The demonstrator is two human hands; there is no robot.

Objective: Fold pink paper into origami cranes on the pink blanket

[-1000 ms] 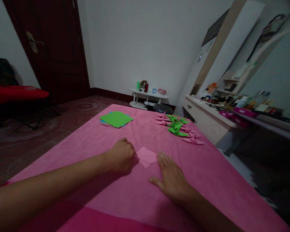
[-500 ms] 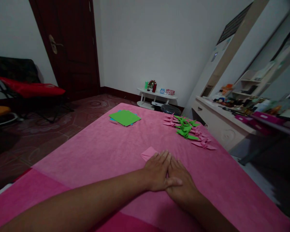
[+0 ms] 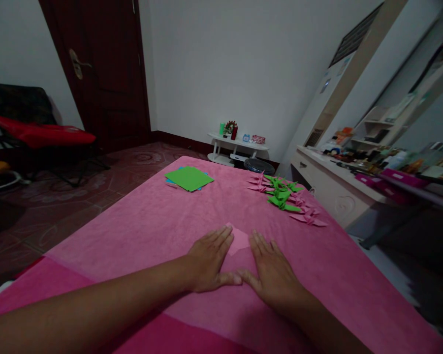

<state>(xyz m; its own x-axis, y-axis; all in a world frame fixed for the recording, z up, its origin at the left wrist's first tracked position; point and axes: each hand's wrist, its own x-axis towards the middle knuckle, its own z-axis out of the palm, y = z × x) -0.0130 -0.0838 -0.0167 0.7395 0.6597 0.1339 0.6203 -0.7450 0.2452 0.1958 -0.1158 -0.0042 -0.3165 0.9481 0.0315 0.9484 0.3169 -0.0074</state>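
A folded piece of pink origami paper [image 3: 239, 241] lies flat on the pink cloth [image 3: 140, 236]. My left hand [image 3: 210, 258] rests flat with its fingertips over the paper's left edge. On the other side, my right hand [image 3: 271, 268] lies flat, fingertips at the paper's right edge. Both hands have their fingers stretched out, and the thumbs come close together below the paper. Part of the paper's left side is hidden under my left fingers.
A stack of square paper sheets [image 3: 189, 178], green on top, lies at the far left of the cloth. Several folded paper cranes [image 3: 280, 194], pink and green, sit at the far right. Beyond stand a low white table [image 3: 238, 142] and a cluttered dresser [image 3: 339, 182].
My hands, which overlapped on the paper, have moved apart, the left one going leftward. More of the folded pink paper now shows between them.
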